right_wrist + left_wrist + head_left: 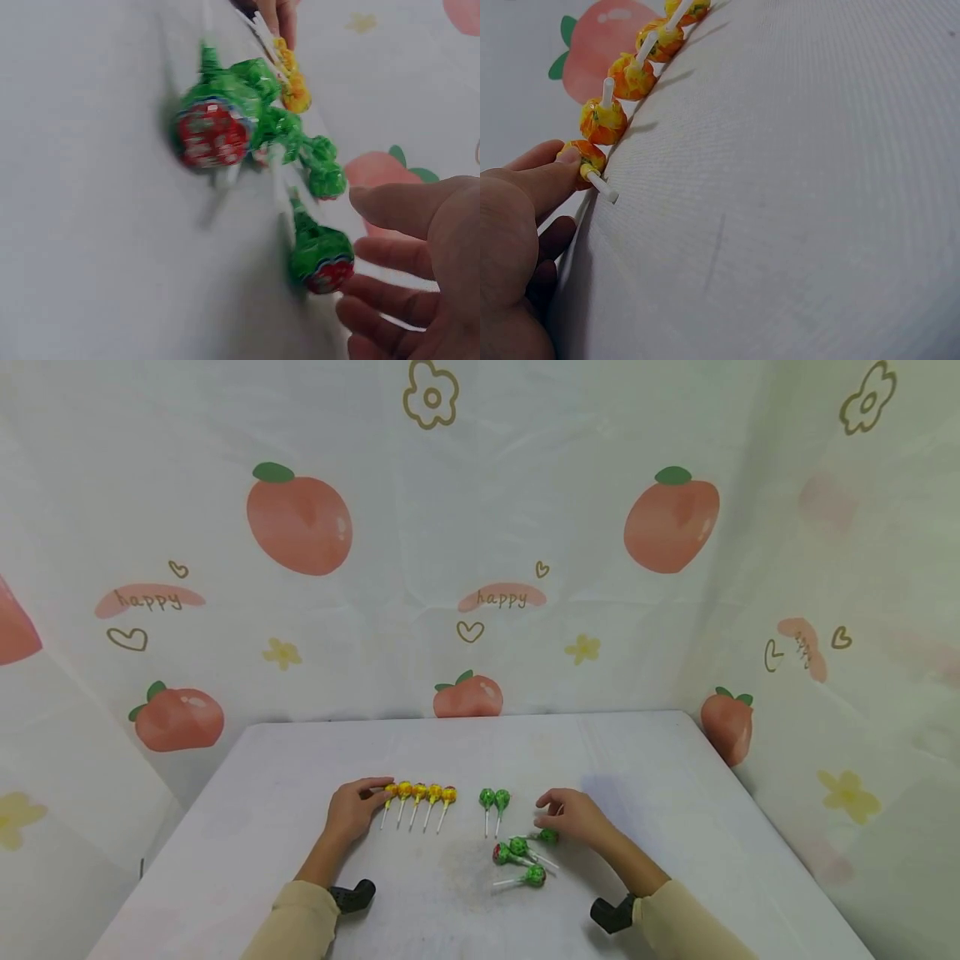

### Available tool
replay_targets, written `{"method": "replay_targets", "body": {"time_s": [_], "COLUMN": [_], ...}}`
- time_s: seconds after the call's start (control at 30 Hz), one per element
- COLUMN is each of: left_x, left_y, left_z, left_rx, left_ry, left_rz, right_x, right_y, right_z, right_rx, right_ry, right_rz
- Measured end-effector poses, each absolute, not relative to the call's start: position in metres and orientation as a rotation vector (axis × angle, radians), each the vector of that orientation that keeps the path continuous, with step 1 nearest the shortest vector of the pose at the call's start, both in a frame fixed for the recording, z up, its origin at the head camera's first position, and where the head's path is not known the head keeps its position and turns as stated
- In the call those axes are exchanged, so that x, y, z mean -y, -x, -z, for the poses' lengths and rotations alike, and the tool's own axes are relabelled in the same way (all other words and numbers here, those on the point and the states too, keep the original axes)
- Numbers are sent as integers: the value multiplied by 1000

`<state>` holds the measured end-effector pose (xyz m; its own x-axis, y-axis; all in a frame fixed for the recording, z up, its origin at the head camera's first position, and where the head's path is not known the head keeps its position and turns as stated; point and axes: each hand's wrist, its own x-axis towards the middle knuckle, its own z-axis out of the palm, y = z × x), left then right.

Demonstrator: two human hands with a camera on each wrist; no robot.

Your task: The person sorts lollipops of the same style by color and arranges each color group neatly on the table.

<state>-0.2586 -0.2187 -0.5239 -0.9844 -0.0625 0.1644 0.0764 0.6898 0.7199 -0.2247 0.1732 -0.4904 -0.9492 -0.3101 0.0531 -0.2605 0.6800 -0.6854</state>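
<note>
Several yellow lollipops (420,791) lie side by side in a row, sticks toward the person. At the row's left end my left hand (351,810) pinches the head of the outermost yellow lollipop (591,156) between thumb and finger. My right hand (576,816) hovers on the other side, fingers relaxed and apart, holding nothing. Just beneath it lies a green lollipop (549,836), its red-patterned top showing in the right wrist view. Two green lollipops (502,799) lie parallel between the hands, sticks also toward the person.
Nearer the person, a loose group of green lollipops (519,847) lies with sticks crossing at different angles, one green lollipop (535,876) closest to the front. Everything rests on a white-covered table (420,910). A fruit-printed curtain (495,510) hangs behind it.
</note>
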Motion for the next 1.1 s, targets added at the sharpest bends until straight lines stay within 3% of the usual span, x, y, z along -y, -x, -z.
{"method": "replay_targets", "body": {"time_s": [0.33, 0.57, 1.1], "left_x": [219, 218, 217], "left_y": [257, 257, 257], "left_z": [522, 523, 525], "left_rx": [2712, 2709, 2701], "left_ry": [9, 9, -3], "left_rz": [1184, 1193, 1188], "right_x": [-173, -173, -175], "right_y": [203, 196, 222], "right_z": [500, 501, 498], "right_rx": [-2890, -2908, -2892], "right_ry": [324, 368, 404], "right_rz": [1069, 1066, 1385]}}
